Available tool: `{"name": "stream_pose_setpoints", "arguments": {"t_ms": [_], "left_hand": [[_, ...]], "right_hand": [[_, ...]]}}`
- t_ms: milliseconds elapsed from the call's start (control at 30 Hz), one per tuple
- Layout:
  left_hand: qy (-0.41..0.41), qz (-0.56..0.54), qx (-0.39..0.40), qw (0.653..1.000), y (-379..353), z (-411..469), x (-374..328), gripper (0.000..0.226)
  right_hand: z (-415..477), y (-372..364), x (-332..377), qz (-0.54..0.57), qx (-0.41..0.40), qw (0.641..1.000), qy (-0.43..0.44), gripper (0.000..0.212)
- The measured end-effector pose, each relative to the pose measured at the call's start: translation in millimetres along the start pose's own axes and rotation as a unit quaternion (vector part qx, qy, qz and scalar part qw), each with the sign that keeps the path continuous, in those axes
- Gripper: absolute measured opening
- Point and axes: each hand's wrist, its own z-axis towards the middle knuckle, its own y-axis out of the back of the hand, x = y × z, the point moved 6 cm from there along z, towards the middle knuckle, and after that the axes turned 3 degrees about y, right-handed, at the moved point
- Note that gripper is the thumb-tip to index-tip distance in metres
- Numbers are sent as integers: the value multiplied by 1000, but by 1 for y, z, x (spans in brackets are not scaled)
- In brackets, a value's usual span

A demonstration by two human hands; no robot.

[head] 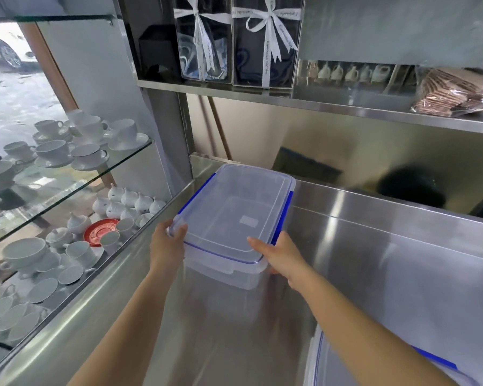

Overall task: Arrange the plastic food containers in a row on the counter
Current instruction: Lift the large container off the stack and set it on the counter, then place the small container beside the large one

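A clear rectangular plastic container (234, 215) with a lid and blue side clips is over the steel counter (374, 260), near its far left corner. My left hand (166, 243) grips its near left corner. My right hand (283, 253) grips its near right corner, thumb on the lid. Whether its base touches the counter I cannot tell. A second clear container (335, 366) with a blue clip shows at the bottom right edge, partly behind my right forearm.
A glass display case (67, 190) to the left holds white cups, saucers and a red saucer. A steel shelf (318, 101) above carries ribboned gift boxes and a wrapped packet. The counter's raised back ledge runs behind the container.
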Motion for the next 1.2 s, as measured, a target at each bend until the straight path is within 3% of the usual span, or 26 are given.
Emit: {"name": "stream_pose_setpoints", "arguments": {"t_ms": [133, 233, 333, 400, 500, 633, 700, 800, 1000, 1200], "left_hand": [[0, 135, -50, 990, 3, -4, -3, 52], [-105, 172, -90, 975, -5, -48, -31, 52], [-281, 174, -48, 943, -37, -117, -53, 43], [-330, 194, 41, 923, -65, -153, -50, 36], [-238, 291, 229, 898, -106, -185, -23, 46], [-99, 436, 389, 806, -133, -208, 25, 90], [-28, 438, 457, 774, -136, -218, 47, 90], [6, 366, 491, 791, -136, -221, 60, 73], [-45, 292, 381, 876, -135, -206, 49, 60], [-44, 220, 233, 946, -129, -189, 33, 79]], "right_hand": [[-16, 18, 11, -94, 32, 994, 33, 80], [-42, 42, 19, -177, 105, 977, 52, 61], [-68, 78, 10, -263, 160, 951, 16, 56], [-80, 100, -4, -305, 188, 933, -25, 57], [-100, 122, -27, -353, 219, 906, -79, 61], [-118, 138, -53, -419, 217, 877, -89, 57], [-123, 145, -61, -434, 188, 878, -78, 54], [-126, 149, -68, -394, 156, 904, -59, 48], [-121, 162, -73, -296, 74, 952, -36, 47], [-107, 188, -76, -156, -148, 976, -23, 40]]}}
